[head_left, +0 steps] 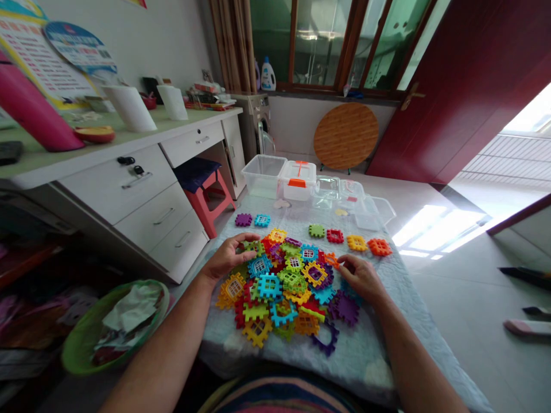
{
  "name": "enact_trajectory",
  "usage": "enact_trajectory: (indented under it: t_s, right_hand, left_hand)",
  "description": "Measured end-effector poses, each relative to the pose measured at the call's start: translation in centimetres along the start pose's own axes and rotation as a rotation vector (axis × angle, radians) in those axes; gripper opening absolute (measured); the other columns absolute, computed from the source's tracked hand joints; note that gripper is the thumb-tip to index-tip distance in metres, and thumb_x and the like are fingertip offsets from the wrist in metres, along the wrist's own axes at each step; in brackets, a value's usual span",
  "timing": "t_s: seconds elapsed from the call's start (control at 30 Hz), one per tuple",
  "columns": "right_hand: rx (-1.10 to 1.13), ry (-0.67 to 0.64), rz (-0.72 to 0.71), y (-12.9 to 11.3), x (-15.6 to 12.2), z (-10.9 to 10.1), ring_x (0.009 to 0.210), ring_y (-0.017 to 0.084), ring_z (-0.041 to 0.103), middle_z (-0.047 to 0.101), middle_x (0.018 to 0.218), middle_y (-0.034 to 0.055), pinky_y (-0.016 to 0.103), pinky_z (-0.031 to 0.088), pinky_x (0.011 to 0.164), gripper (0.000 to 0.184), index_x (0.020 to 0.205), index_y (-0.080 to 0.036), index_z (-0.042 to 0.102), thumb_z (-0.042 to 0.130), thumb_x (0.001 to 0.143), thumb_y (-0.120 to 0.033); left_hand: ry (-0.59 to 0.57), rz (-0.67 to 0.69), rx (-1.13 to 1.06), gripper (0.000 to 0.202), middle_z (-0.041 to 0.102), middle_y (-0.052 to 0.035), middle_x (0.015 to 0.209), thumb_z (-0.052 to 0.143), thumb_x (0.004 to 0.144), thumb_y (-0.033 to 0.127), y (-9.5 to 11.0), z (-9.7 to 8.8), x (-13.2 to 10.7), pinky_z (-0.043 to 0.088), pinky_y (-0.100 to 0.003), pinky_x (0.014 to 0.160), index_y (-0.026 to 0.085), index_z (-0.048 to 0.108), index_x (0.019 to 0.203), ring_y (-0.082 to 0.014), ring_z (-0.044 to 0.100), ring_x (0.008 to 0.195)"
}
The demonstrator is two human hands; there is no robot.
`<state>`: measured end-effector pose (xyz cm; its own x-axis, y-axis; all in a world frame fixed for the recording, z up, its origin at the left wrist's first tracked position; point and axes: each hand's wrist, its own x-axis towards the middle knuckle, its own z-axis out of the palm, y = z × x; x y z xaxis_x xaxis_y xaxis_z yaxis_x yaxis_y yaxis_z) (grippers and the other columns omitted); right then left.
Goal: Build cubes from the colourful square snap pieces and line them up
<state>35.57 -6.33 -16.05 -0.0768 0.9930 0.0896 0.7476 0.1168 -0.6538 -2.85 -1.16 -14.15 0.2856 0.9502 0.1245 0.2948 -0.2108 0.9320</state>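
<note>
A heap of colourful plastic pieces (286,281) lies on the cloth-covered tabletop (365,355). At the heap's right edge, the right hand (360,276), fingers nearly closed, pinches an orange piece (331,260); at its upper left, the left hand (230,256), thumb and fingers partly open, surrounds a green piece (255,248), its grip unclear. Beyond the heap, a purple piece (243,219) and a blue piece (262,220) lie leftward; farther behind it stand clear boxes (263,178), then a round wooden board (345,136).
</note>
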Motion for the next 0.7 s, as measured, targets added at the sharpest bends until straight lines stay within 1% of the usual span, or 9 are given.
enact_trajectory:
  t_s: [0.03, 0.1, 0.2, 0.3, 0.37, 0.47, 0.53, 0.63, 0.7]
  right_hand:
    - [0.001, -0.001, 0.001, 0.0, 0.0, 0.0, 0.054, 0.013, 0.047, 0.055, 0.060, -0.0016, 0.026, 0.034, 0.055, 0.028, 0.093, -0.016, 0.068, 0.052, 0.082, -0.037]
    - [0.004, -0.002, -0.001, 0.1, 0.0, 0.1, 0.054, 0.013, 0.048, 0.055, 0.060, -0.0016, 0.026, 0.034, 0.055, 0.028, 0.093, -0.016, 0.068, 0.052, 0.082, -0.036]
    - [0.004, -0.002, -0.004, 0.2, 0.1, 0.1, 0.055, 0.013, 0.048, 0.056, 0.061, -0.0016, 0.026, 0.034, 0.055, 0.027, 0.093, -0.016, 0.068, 0.052, 0.082, -0.035]
    - [0.007, -0.006, -0.003, 0.3, 0.1, 0.2, 0.055, 0.013, 0.048, 0.056, 0.061, -0.0018, 0.026, 0.034, 0.054, 0.027, 0.094, -0.016, 0.068, 0.052, 0.082, -0.035]
    - [0.009, -0.008, -0.003, 0.4, 0.2, 0.3, 0.054, 0.013, 0.048, 0.056, 0.060, -0.0020, 0.026, 0.034, 0.054, 0.027, 0.094, -0.016, 0.068, 0.053, 0.082, -0.035]
    - [0.011, -0.008, -0.006, 0.4, 0.2, 0.3, 0.054, 0.013, 0.048, 0.055, 0.061, -0.0021, 0.026, 0.034, 0.054, 0.027, 0.094, -0.016, 0.068, 0.052, 0.082, -0.035]
    - [0.011, -0.012, -0.009, 0.5, 0.1, 0.3, 0.054, 0.013, 0.048, 0.055, 0.061, -0.0019, 0.026, 0.034, 0.054, 0.027, 0.094, -0.016, 0.067, 0.052, 0.083, -0.036]
    - [0.007, -0.012, -0.012, 0.5, 0.2, 0.3, 0.055, 0.013, 0.048, 0.056, 0.061, -0.0016, 0.026, 0.035, 0.054, 0.027, 0.094, -0.016, 0.068, 0.053, 0.083, -0.036]
    - [0.005, -0.007, -0.016, 0.5, 0.2, 0.3, 0.055, 0.013, 0.049, 0.056, 0.061, -0.0015, 0.026, 0.035, 0.053, 0.027, 0.094, -0.016, 0.068, 0.053, 0.083, -0.036]
  left_hand:
    - [0.028, 0.004, -0.043, 0.046, 0.068, -0.0088, 0.118, 0.066, 0.079, 0.044, -0.1, -0.2, 0.0, 0.049, -0.035, 0.088, 0.019, 0.066, 0.117, -0.0240, 0.064, 0.100]
    - [0.188, 0.013, -0.030, 0.041, 0.069, -0.0088, 0.114, 0.056, 0.085, 0.047, -0.7, -0.7, 0.3, 0.047, -0.037, 0.094, 0.018, 0.067, 0.112, -0.0250, 0.062, 0.106]
    - [0.392, -0.034, 0.304, 0.037, 0.070, -0.0084, 0.105, 0.054, 0.082, 0.047, -2.5, -1.4, 1.2, 0.043, -0.041, 0.100, 0.019, 0.069, 0.099, -0.0276, 0.061, 0.106]
    - [0.397, -0.078, 0.642, 0.033, 0.067, -0.0108, 0.107, 0.062, 0.073, 0.047, -4.3, -1.5, 1.8, 0.037, -0.048, 0.104, 0.020, 0.070, 0.089, -0.0323, 0.058, 0.110]
    - [0.376, -0.101, 0.712, 0.033, 0.066, -0.0110, 0.109, 0.065, 0.071, 0.049, -5.0, -1.5, 2.0, 0.037, -0.049, 0.103, 0.021, 0.069, 0.087, -0.0332, 0.057, 0.109]
    - [0.369, -0.075, 0.653, 0.034, 0.066, -0.0088, 0.103, 0.071, 0.066, 0.047, -5.1, -1.4, 1.9, 0.042, -0.044, 0.096, 0.021, 0.066, 0.087, -0.0301, 0.058, 0.103]
    - [0.355, -0.038, 0.537, 0.034, 0.065, -0.0056, 0.095, 0.072, 0.065, 0.044, -4.7, -1.4, 1.8, 0.045, -0.036, 0.085, 0.020, 0.063, 0.087, -0.0242, 0.060, 0.090]
    - [0.355, -0.007, 0.363, 0.027, 0.062, -0.0002, 0.082, 0.068, 0.071, 0.042, -3.8, -1.1, 1.6, 0.044, -0.027, 0.067, 0.020, 0.059, 0.084, -0.0151, 0.055, 0.069]
    - [0.398, 0.016, 0.297, 0.023, 0.058, 0.0016, 0.076, 0.065, 0.075, 0.041, -3.3, -0.7, 1.5, 0.041, -0.025, 0.061, 0.019, 0.058, 0.080, -0.0120, 0.050, 0.062]
